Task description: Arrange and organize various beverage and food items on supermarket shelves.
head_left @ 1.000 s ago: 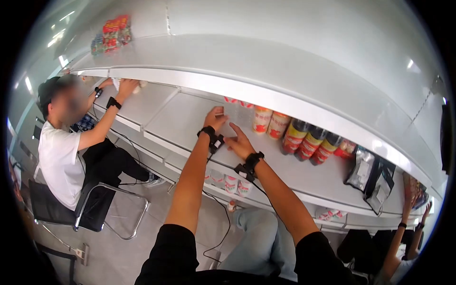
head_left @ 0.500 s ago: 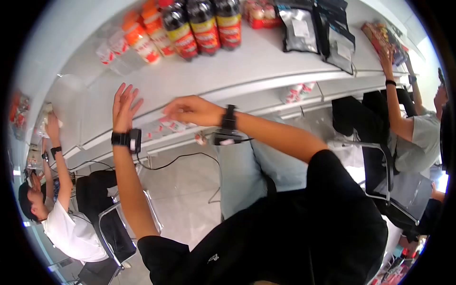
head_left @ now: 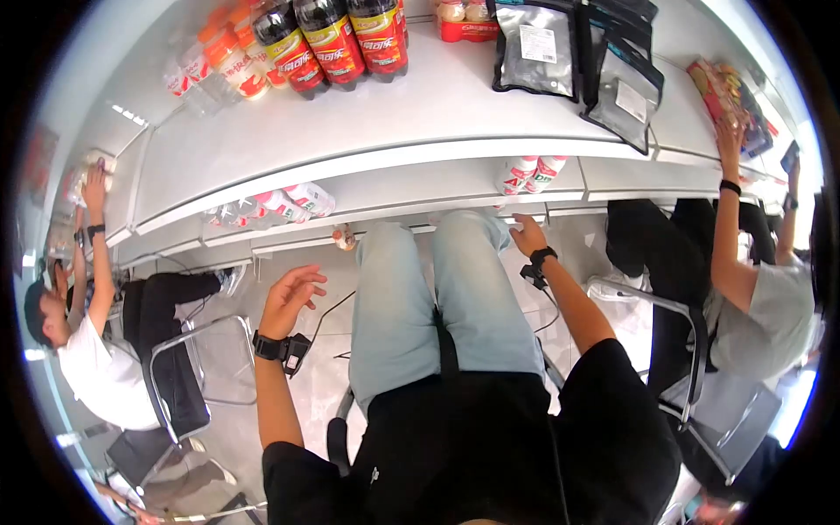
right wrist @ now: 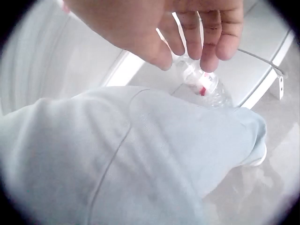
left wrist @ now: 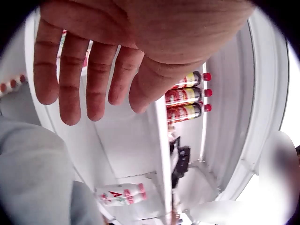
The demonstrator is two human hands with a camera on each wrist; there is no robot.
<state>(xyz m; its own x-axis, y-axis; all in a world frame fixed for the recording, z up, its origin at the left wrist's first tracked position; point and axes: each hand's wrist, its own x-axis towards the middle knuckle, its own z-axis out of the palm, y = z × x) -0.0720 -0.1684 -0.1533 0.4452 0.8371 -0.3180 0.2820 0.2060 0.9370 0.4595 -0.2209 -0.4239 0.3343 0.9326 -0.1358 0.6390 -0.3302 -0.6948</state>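
My left hand (head_left: pixel 290 300) hangs in the air left of the knees, below the shelf edge, holding nothing; in the left wrist view its fingers (left wrist: pixel 70 84) are spread and relaxed. Beside the right knee, my right hand (head_left: pixel 528 235) is empty with loosely bent fingers. A clear bottle (right wrist: pixel 206 86) shows beyond its fingertips in the right wrist view; whether they touch cannot be told. Dark cola bottles (head_left: pixel 337 52), orange-capped bottles (head_left: pixel 236 66) and clear bottles (head_left: pixel 203 83) stand on the upper shelf (head_left: pixel 394 122). White-and-pink bottles (head_left: pixel 529 173) are on the lower shelf.
Silver-and-black pouches (head_left: pixel 538 48) and a red pack (head_left: pixel 468 26) are on the upper shelf. A person in white (head_left: pixel 105 372) sits at the left, another in grey (head_left: pixel 761 324) at the right. Chairs stand beside both. A small item (head_left: pixel 344 236) lies near the left knee.
The view has swung down and rightward along the shelf. Both hands have come back from the shelf area and moved apart, to either side of the knees.
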